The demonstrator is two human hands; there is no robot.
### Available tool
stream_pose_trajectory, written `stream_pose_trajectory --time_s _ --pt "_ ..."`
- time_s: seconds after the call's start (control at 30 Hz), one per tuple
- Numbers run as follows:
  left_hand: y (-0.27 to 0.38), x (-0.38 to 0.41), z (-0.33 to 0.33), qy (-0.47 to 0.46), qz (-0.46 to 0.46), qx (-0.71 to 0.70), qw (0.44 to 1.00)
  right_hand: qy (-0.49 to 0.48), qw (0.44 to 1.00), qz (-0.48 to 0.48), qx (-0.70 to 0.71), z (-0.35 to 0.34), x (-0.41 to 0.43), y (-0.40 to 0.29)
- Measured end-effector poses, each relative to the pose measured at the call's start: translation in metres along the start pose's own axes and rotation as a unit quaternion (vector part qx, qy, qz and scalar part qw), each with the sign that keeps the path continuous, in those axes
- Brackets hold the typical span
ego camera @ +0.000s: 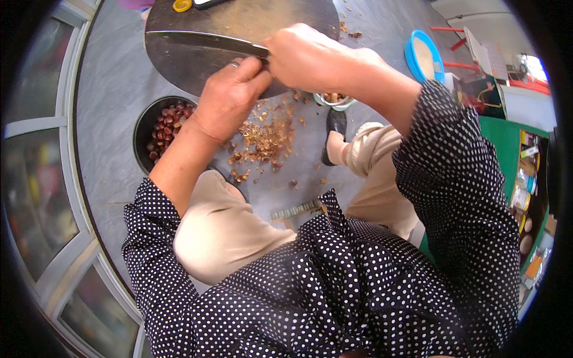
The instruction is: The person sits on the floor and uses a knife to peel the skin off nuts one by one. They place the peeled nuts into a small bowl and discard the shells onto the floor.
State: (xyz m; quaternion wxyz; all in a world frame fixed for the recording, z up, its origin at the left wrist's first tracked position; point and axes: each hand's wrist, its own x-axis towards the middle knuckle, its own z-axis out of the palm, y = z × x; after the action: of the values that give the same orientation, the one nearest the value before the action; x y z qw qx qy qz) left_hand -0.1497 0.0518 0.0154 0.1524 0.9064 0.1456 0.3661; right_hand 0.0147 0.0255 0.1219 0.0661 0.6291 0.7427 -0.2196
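Note:
Over the round dark tabletop (pixel 295 18), my right hand (pixel 306 58) grips a large kitchen knife (pixel 208 41) whose long blade points left. My left hand (pixel 233 96), with a ring on one finger, has its fingertips drawn together against the blade close to the handle. Whatever lies between those fingertips is hidden. Below my left wrist stands a dark pot (pixel 136 138) holding reddish-brown chestnuts (pixel 166 127). A bowl (pixel 344 106) with pale pieces in it is partly covered by my right forearm.
Brown shell scraps (pixel 266 141) litter the grey floor between my feet, with a loose chestnut (pixel 293 182) nearer me. A yellow lid (pixel 182 5) sits at the table's far edge. To the right are a blue basin (pixel 409 56) and green shelving (pixel 494 138); glazed panels (pixel 36 179) line the left.

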Motion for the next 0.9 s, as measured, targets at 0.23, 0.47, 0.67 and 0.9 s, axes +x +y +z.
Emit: stream_pose_trajectory --time_s 0.23,0.47,0.67,0.9 --pt "0.008 0.003 0.002 0.041 -0.01 -0.005 0.999 0.08 0.978 -0.005 0.194 0.018 -0.009 0.036" --pt "0.011 0.008 -0.001 0.043 -0.003 -0.011 0.999 0.064 0.958 0.056 0.275 0.003 -0.023 0.042" --pt "0.027 0.019 -0.008 0.066 -0.033 0.011 0.997 0.093 0.956 -0.007 0.28 -0.009 -0.042 0.048" --pt "0.025 0.021 -0.006 0.064 -0.093 0.015 0.994 0.108 0.958 -0.096 0.25 0.005 -0.035 0.044"
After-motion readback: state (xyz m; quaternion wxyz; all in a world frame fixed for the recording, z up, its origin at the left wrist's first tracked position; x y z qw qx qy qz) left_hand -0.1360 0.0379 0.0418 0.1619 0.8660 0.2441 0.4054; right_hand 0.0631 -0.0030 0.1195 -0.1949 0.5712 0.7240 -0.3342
